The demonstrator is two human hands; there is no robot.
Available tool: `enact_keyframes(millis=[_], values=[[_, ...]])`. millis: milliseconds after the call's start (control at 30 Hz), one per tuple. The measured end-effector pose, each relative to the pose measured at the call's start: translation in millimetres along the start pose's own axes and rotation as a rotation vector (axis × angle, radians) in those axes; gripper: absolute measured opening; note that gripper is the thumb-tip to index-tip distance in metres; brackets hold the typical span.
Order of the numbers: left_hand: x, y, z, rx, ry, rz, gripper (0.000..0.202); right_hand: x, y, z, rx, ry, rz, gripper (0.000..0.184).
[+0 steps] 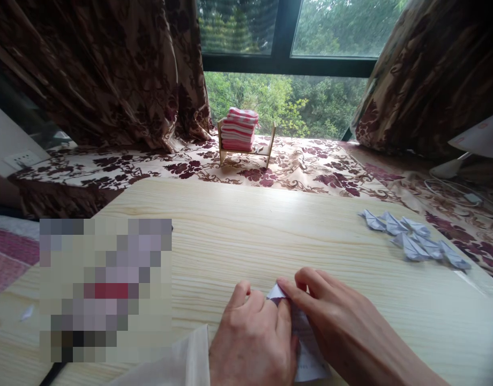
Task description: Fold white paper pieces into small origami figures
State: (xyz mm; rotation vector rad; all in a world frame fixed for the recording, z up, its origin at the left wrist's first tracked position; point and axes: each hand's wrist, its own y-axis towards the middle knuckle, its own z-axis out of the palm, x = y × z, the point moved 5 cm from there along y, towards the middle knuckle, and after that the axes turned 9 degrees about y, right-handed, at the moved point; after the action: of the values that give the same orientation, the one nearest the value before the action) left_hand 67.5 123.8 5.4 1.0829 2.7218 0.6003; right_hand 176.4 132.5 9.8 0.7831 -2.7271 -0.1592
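Observation:
A sheet of white paper (pixel 310 358) with faint print lies on the table at the front, largely covered by my hands. Its far corner is folded up into a small white point. My left hand (pixel 256 332) rests on the paper's left side, fingers curled at the folded corner. From the right, my right hand (pixel 330 308) reaches in, its index fingertip pressing that corner. Both thumbs are mostly hidden. At the table's right edge sit several folded white paper pieces (pixel 411 238), close together in two rows.
The pale wooden table (pixel 214 230) has a blurred-out patch (pixel 110 289) at its left, with a black cord below it. A small paper scrap (pixel 27 313) lies far left. Behind, a small wooden stand (pixel 270 145) holds folded red-and-white cloths (pixel 239 131). A lamp (pixel 479 136) stands at right.

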Motion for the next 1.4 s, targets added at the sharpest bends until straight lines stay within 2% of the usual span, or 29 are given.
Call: enact_keyframes(millis=[200,333,433,500,633,833,1100,1233,1400], values=[[-1.5,-5.9,-1.7,-0.020,0.013,0.015,0.024,-1.7,1.4,1.9,0.048,0.046,0.064,0.026],[9.3,-7.4,-19.6,-0.062,0.003,0.051,0.024,-2.2,-1.1,2.4,0.076,0.045,0.094,0.028],[23.2,1.2,-35.3,-0.086,-0.003,0.024,0.021,-1.6,-1.9,1.2,0.075,0.044,0.105,0.031],[27.5,9.0,-39.2,-0.098,0.009,0.051,0.022,-1.8,-1.2,0.7,0.079,0.056,0.119,0.031],[23.3,15.6,-28.8,-0.113,0.010,0.215,0.017,-4.3,0.2,1.0,0.096,0.115,0.162,0.031],[27.2,10.3,-11.4,-0.071,0.060,0.223,0.017,-6.1,-1.9,2.3,0.067,0.145,0.153,0.031],[25.8,4.3,-15.0,-0.037,0.105,0.242,0.022,-6.0,-2.3,2.2,0.052,0.061,0.105,0.034],[31.7,7.3,-22.5,-0.001,0.041,0.203,0.012,-3.9,-2.9,3.1,0.049,0.020,0.093,0.033],[28.4,12.1,-20.7,0.003,0.039,0.221,0.014,-5.8,-1.1,1.3,0.068,0.029,0.080,0.030]])
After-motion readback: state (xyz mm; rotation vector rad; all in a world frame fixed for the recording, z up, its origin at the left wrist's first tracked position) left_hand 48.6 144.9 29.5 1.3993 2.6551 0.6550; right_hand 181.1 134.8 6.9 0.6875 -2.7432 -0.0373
